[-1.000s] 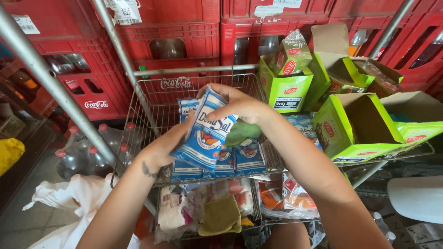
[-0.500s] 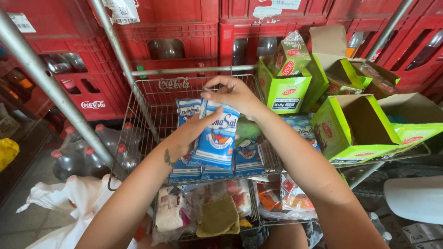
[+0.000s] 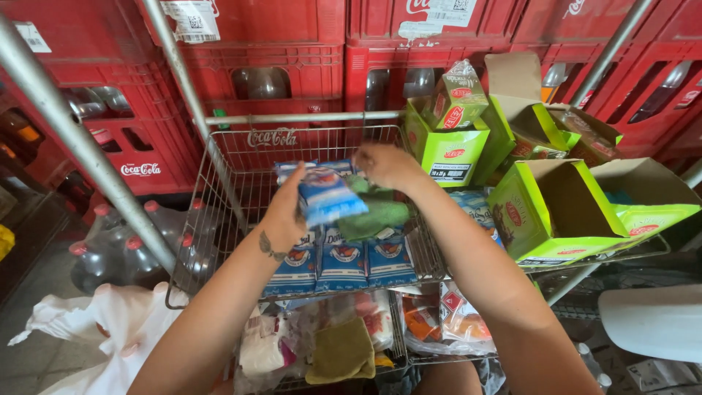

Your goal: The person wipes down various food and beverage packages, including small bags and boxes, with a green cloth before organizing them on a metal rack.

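Left hand (image 3: 287,212) holds a blue-white packet (image 3: 329,196) (apparently powder) above the wire basket (image 3: 241,157).

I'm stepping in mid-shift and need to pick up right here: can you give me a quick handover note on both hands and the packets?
Left hand: holds a blue and white packet over the wire basket.
Right hand: over the basket's back, near the green cloth; grip unclear.
Done: a row of matching packets stands at the basket's front.
Left: the held packet is not yet set down.
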